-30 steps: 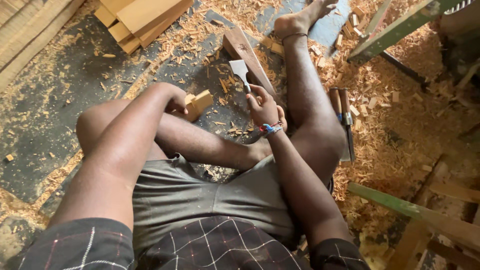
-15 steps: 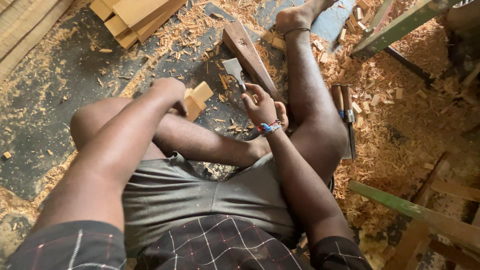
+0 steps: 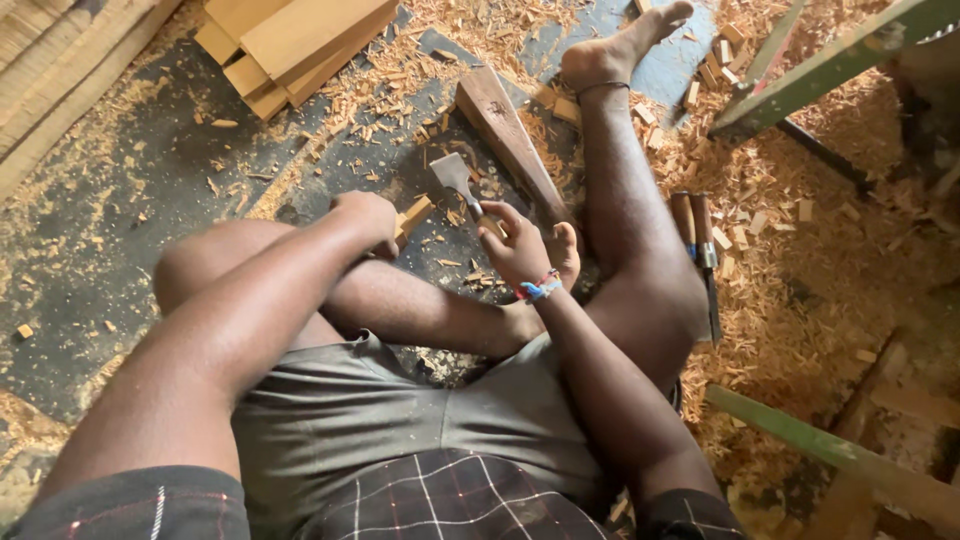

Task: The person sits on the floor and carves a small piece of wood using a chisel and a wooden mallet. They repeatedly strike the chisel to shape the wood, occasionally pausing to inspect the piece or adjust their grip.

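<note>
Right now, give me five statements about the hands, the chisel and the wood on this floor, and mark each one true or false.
1. The right hand holds a wide-bladed chisel. True.
2. The left hand grips a small wooden block. True.
3. The chisel blade is buried in the long dark wooden wedge. False: the blade is apart from it, over the floor.
4. Spare chisels lie to the right of the outstretched leg. True.
5. The stacked pale planks rest on the person's lap. False: they lie on the floor at the top left.

Soft even daylight, faint shadows, sharp centre, slight edge distortion.
</note>
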